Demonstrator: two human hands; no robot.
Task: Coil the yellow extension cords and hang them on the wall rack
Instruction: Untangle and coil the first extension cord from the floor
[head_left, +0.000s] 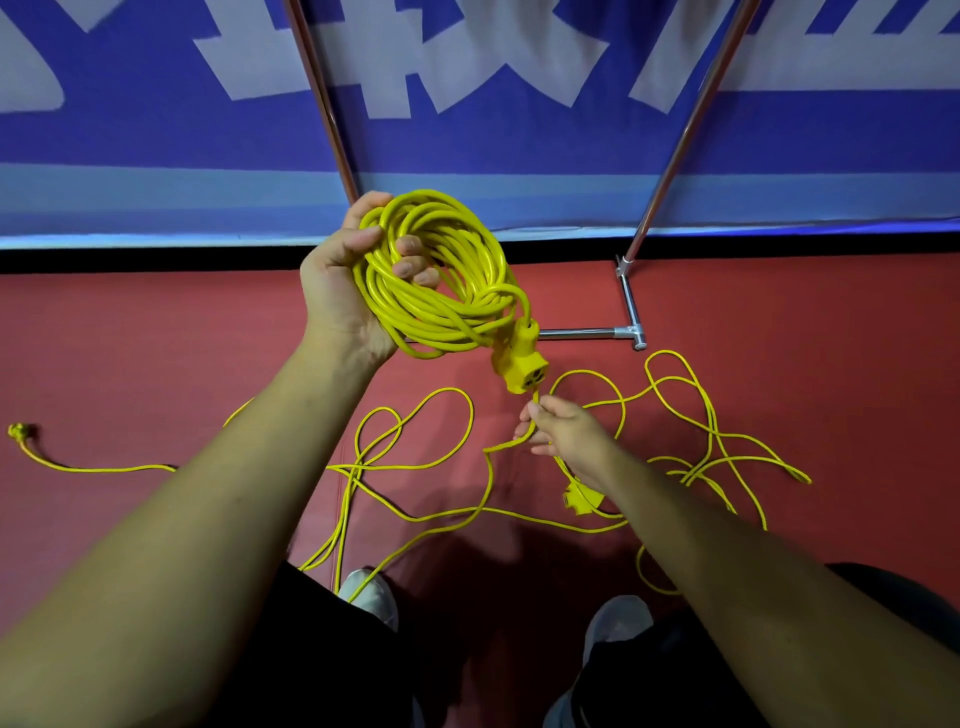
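The coil of yellow extension cord (415, 312) is held up in the air over the floor, in front of the lower edge of the wall. The left hand (337, 291) grips it through the middle, thumb over the top of the loops and curled fingers (410, 265) showing inside the ring. A yellow socket block (525, 364) hangs from the coil's lower right side, its outlets facing the camera. Just under that block the right hand (563, 428) pinches a free strand (501, 445) between thumb and fingertips. The strand runs on from the hand to the floor. Below both hands, loose yellow cord (353, 467) lies in open, crossing loops on the red floor (805, 338), spreading from between the feet out to the right. One run leads far left and ends in a plug (21, 432), well apart from the rest. A second yellow connector (582, 500) lies just under the right forearm. Beyond the loops the red floor is open up to the wall, except where the rack's metal base tube (582, 332) sits, with two uprights (322, 98) (691, 119) rising from it against the wall. Behind them hangs a blue banner (130, 135) with large white characters, cut off at the top and not readable. Two light shoes (369, 592) (618, 618) stand at the near edge, with cord touching the left one.
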